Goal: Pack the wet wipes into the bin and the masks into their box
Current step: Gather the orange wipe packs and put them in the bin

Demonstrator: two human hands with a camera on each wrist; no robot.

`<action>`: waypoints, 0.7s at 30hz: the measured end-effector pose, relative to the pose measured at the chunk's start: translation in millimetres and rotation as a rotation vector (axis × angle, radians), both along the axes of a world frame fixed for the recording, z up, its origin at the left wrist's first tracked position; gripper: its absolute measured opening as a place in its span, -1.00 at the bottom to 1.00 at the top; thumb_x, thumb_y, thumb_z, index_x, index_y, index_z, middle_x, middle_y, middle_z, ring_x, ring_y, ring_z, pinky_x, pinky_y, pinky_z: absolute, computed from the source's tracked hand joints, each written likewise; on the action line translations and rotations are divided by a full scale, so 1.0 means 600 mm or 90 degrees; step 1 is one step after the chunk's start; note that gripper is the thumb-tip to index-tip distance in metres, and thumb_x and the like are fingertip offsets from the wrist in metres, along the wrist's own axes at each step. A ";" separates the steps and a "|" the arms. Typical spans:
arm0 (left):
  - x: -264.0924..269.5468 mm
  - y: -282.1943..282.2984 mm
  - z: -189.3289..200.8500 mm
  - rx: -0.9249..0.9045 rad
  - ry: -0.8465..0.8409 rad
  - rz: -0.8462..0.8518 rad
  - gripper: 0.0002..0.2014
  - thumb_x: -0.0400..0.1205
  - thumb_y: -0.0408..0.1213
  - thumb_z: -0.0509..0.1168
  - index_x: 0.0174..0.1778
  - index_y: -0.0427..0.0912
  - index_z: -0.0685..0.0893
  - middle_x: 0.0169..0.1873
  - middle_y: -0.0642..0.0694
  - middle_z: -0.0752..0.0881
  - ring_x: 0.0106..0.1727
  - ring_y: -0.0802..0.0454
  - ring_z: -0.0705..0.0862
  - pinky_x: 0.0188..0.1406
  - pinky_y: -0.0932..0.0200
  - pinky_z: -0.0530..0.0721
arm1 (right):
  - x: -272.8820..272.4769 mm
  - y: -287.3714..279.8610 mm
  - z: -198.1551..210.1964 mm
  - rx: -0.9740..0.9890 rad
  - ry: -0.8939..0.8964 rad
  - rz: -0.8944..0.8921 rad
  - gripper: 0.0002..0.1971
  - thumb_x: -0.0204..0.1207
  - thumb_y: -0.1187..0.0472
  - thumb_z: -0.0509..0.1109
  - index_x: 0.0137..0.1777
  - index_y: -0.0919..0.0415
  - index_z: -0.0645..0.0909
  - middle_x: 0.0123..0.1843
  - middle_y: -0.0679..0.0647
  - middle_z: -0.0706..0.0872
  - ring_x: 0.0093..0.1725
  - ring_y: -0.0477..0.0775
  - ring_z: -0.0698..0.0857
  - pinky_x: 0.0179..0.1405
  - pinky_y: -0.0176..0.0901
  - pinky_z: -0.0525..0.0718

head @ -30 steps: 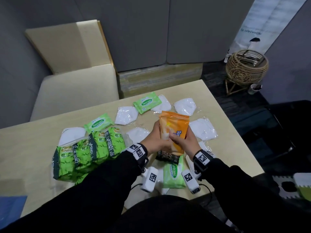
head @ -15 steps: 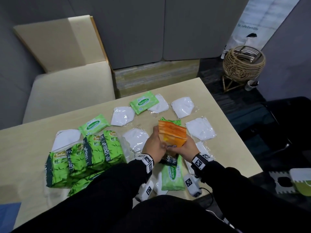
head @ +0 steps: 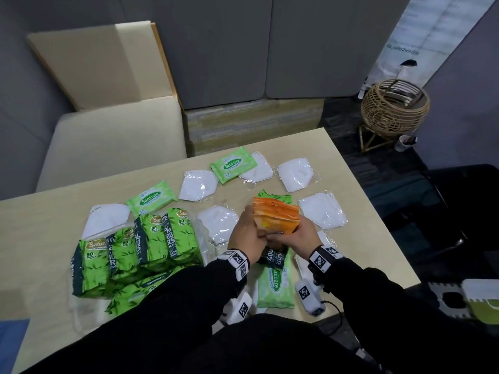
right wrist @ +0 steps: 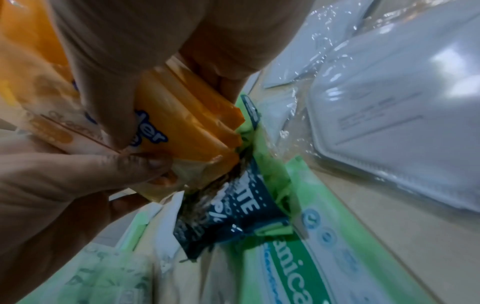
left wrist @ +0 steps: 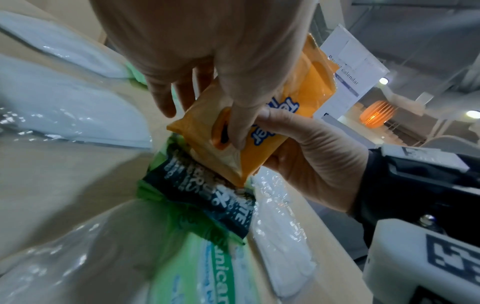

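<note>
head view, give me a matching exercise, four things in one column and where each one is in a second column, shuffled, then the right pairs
Things:
1. orange wipes pack
2. big green 80-count packs
3. wicker basket
4. beige cushioned seat

Places:
A. on the floor, right of the table
B. left part of the table
C. held in both hands
D. behind the table's far left

Pairs: 1-C, 2-B, 3-A, 4-D

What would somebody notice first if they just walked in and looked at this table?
Probably the bright orange wipes packs, gripped by the left hand and right hand above the table's middle. Next, the big green wipes packs bunched on the left, and the white masks in clear wrappers scattered around the far side.
</note>
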State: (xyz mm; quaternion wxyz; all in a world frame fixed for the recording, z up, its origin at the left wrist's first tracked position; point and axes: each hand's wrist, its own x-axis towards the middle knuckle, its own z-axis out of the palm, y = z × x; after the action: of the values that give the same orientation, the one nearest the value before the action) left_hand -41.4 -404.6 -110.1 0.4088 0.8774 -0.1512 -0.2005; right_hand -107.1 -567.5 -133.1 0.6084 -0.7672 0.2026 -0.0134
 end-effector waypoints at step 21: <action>-0.016 0.276 0.212 -0.122 -0.105 0.111 -0.30 0.43 -0.13 0.68 0.39 0.03 0.44 0.16 0.16 0.77 0.17 0.20 0.76 0.19 0.06 0.74 | 0.066 0.188 0.256 -0.063 -0.150 0.303 -0.40 0.31 0.29 0.75 0.27 -0.11 0.60 0.15 -0.02 0.85 0.12 0.00 0.85 0.20 0.13 0.83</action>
State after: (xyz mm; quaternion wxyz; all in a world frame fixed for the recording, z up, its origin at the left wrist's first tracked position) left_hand -51.2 -238.9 16.8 0.4931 0.8575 -0.1256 -0.0762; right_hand -67.3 -454.6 20.3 0.5758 -0.8151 -0.0565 0.0310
